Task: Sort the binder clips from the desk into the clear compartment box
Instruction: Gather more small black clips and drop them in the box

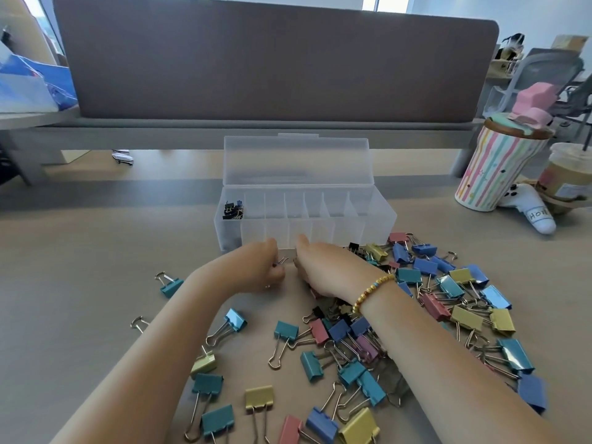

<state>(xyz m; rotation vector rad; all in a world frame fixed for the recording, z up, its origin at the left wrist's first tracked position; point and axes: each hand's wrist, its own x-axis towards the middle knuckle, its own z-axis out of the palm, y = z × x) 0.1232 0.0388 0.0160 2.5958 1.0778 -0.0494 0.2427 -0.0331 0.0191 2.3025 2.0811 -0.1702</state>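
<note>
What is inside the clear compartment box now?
The clear compartment box holds a few small black binder clips in its leftmost compartment. The other compartments look empty, though the frosted walls blur their bottoms.

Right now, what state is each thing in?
Clear box: lid open, upright.
Leftmost compartment: holds small dark clips; others look empty.
Left hand: pinching a small clip.
Right hand: fingers curled down, contents hidden.
Clip pile: loose on desk.

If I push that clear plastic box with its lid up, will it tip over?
Probably not. The clear plastic compartment box is long and low, so it would likely slide on the smooth desk. It looks light: only a few small black clips sit in its left end compartment. The upright lid might wobble.
</note>
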